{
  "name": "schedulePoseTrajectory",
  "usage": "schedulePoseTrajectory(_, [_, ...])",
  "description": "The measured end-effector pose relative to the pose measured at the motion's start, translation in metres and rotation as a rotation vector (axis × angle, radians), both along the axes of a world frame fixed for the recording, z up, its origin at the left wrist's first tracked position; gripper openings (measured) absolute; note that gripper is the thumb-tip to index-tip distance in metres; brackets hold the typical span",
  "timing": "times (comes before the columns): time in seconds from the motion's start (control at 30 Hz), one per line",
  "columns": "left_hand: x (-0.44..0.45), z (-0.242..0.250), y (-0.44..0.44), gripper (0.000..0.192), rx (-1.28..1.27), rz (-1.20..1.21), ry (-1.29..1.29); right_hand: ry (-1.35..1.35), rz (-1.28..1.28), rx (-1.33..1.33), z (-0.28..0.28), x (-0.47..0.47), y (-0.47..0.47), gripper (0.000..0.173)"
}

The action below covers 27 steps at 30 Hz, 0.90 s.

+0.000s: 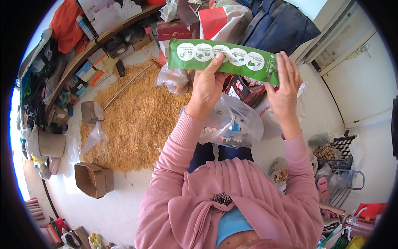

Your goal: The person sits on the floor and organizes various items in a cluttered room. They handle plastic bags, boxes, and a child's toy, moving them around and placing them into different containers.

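Observation:
A long flat green packet [227,62] with white circles and printed writing is held up in front of me, tilted slightly down to the right. My left hand [209,82] grips its lower edge, the thumb lying on the printed face and the fingers behind. At the packet's right end is my right hand [285,87], its fingers over the end and its thumb at the lower corner. Below the packet, a clear plastic bag [248,124] with printed packages and a blue-capped item inside rests in front of my legs.
Loose yellow grain [133,124] covers the floor at left, with a thin stick [127,84] across it. An open cardboard box [96,182] sits near its edge. A cluttered shelf [71,67] curves along the left. Dark blue bag [276,28] stands ahead; black crate [339,160] is at right.

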<state>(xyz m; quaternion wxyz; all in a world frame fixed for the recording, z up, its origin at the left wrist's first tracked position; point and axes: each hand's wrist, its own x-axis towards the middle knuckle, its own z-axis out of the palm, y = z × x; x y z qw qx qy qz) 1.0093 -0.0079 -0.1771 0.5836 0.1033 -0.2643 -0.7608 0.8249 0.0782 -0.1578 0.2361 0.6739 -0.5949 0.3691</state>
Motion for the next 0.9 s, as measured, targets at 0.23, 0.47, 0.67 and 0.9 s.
schedulePoseTrajectory(0.23, [0.003, -0.008, -0.003, 0.029, 0.022, -0.045, 0.037, -0.503, 0.285, 0.186, 0.007, -0.009, 0.016, 0.081])
schedulePoseTrajectory(0.47, [0.011, -0.006, 0.0, 0.031, -0.072, -0.117, -0.234, -1.044, 0.48, 0.355, -0.009, -0.018, 0.02, 0.051])
schedulePoseTrajectory(0.67, [0.009, -0.007, -0.003, 0.031, -0.133, -0.084, -0.264, -1.143, 0.431, 0.518, -0.024, -0.027, 0.024, 0.029])
schedulePoseTrajectory(0.9, [0.004, -0.015, -0.005, 0.027, -0.082, -0.003, -0.227, -1.209, 0.408, 0.48, -0.028, -0.032, 0.028, 0.028])
